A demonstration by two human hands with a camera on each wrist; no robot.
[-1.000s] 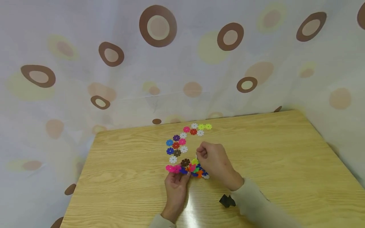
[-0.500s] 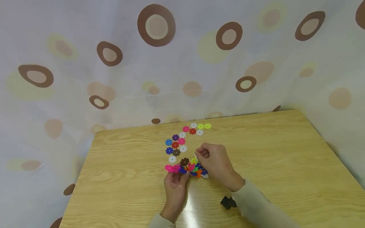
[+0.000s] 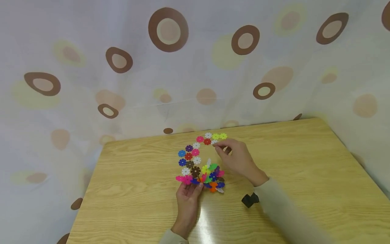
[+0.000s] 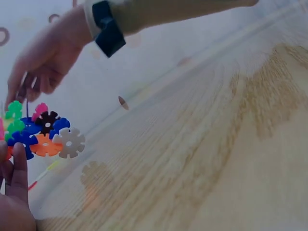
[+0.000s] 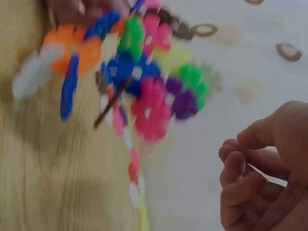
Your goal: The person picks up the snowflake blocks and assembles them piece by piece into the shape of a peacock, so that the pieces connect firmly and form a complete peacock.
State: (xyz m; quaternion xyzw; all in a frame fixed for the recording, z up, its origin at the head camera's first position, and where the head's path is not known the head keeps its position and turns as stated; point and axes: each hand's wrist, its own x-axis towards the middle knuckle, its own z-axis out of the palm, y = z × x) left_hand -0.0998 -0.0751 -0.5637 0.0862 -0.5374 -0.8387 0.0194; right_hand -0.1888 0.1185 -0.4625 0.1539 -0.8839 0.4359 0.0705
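Low over the table, my left hand (image 3: 187,203) grips a cluster of interlocked plastic snowflake discs (image 3: 213,176) by its near left side. Pink, blue, orange, green, yellow, brown and white discs make it up, joined at various angles. One white disc (image 3: 209,163) stands upright on its far side. My right hand (image 3: 237,157) hovers beyond the cluster with its thumb and fingers loosely bent. Its fingertips are next to a white disc (image 3: 214,141) lying on the table; whether they touch it cannot be told. The right wrist view shows nothing between those fingertips.
Loose snowflake discs lie in a curved band on the wooden table (image 3: 137,189), from a brown disc (image 3: 190,164) to yellow discs (image 3: 223,136) at the back. A patterned sheet (image 3: 137,84) hangs behind the table. A black wrist device (image 3: 250,200) sits at my right sleeve.
My right hand has left the cluster's right side and moved away toward the back discs. More of the cluster now shows, including the upright white disc. My left hand keeps its hold.
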